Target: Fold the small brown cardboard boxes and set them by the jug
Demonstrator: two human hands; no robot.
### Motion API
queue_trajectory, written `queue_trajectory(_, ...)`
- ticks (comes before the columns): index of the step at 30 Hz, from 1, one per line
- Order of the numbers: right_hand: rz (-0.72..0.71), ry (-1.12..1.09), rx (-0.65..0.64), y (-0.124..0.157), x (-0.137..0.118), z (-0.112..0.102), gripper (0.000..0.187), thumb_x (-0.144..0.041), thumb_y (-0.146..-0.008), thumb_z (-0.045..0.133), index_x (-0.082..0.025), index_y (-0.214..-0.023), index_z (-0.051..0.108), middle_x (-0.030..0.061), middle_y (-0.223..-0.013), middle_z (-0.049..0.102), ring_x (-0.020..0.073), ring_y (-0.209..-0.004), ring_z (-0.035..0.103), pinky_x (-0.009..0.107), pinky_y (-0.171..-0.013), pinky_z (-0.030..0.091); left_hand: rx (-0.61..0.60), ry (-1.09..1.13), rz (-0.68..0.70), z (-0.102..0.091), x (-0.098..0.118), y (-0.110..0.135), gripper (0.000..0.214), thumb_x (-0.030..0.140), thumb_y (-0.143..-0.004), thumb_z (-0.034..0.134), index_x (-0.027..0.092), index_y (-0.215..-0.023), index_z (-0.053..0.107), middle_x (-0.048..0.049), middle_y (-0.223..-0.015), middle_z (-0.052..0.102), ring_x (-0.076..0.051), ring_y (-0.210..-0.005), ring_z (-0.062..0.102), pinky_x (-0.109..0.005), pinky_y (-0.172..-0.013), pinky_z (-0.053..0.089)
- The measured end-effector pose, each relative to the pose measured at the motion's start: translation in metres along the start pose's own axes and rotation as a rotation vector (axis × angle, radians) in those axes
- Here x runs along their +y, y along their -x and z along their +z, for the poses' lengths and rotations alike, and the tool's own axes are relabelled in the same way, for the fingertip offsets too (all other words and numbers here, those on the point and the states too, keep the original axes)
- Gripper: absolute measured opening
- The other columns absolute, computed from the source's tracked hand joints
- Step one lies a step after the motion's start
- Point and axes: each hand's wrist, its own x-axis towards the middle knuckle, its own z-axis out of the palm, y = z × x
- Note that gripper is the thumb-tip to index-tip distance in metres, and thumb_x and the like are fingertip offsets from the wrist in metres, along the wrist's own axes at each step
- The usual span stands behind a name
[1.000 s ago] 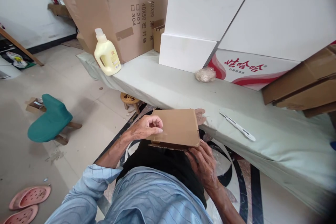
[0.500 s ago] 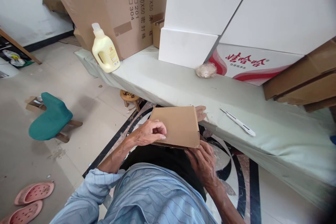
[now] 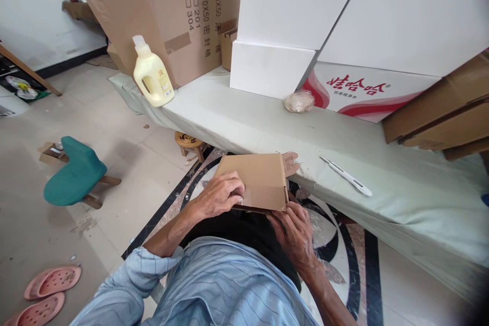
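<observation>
A small brown cardboard box (image 3: 260,178) sits in my lap, just in front of the table's near edge. My left hand (image 3: 221,196) lies on its top near the left corner, fingers curled and pressing a strip of clear tape onto the board. My right hand (image 3: 294,229) grips the box from below at its near right corner, fingers hidden under it. A flap with a tab sticks out at the box's far right side.
A long table under a pale cloth (image 3: 401,198) carries a white utility knife (image 3: 346,177), a yellow detergent jug (image 3: 153,74), a wrapped bundle (image 3: 298,102), white foam boxes (image 3: 275,66) and cardboard sheets (image 3: 179,20). A green stool (image 3: 74,173) and pink slippers (image 3: 49,285) are on the floor at left.
My left hand slid rightward along the box top and now presses flat on it. The box tipped slightly lower toward me. My right hand kept its grip.
</observation>
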Motion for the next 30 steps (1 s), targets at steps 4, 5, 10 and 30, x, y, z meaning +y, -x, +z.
queue_trajectory(4,0.005,0.010,-0.014,-0.004,-0.004,-0.002,0.007,-0.017,-0.110,0.065,-0.023,-0.105,0.066,0.0048,-0.088,0.072,0.0251,-0.092,0.065,0.039,-0.086,0.050,0.060,-0.104,0.045,0.004,0.000,0.005,0.011,0.011,-0.096,0.070,0.021,-0.097,0.066,-0.0043,-0.105,0.066,-0.022,-0.099,0.065,-0.034,-0.091,0.050)
queue_trajectory(5,0.010,0.016,-0.027,-0.006,-0.005,-0.003,0.007,-0.018,-0.110,0.065,-0.023,-0.105,0.066,0.0048,-0.089,0.072,0.0252,-0.091,0.065,0.039,-0.086,0.049,0.063,-0.117,0.059,0.005,0.000,0.006,0.010,0.012,-0.097,0.069,0.021,-0.098,0.066,-0.0046,-0.106,0.067,-0.022,-0.100,0.065,-0.034,-0.092,0.051)
queue_trajectory(10,0.036,-0.020,-0.027,-0.013,-0.012,-0.003,0.010,-0.031,-0.109,0.069,-0.022,-0.112,0.069,0.0091,-0.102,0.078,0.0297,-0.102,0.070,0.048,-0.100,0.051,0.064,-0.154,0.113,0.006,-0.004,0.008,0.007,0.015,-0.100,0.070,0.021,-0.101,0.068,-0.0054,-0.107,0.068,-0.022,-0.101,0.067,-0.035,-0.093,0.053)
queue_trajectory(30,0.649,-0.462,0.140,-0.048,-0.042,0.019,0.046,-0.054,-0.104,0.068,-0.025,-0.071,0.080,-0.0022,-0.075,0.078,0.0210,-0.076,0.073,0.060,-0.140,0.021,0.302,-0.177,0.367,0.006,-0.019,0.010,0.012,0.027,-0.103,0.075,0.020,-0.110,0.082,-0.0092,-0.109,0.074,-0.021,-0.099,0.071,-0.036,-0.090,0.056)
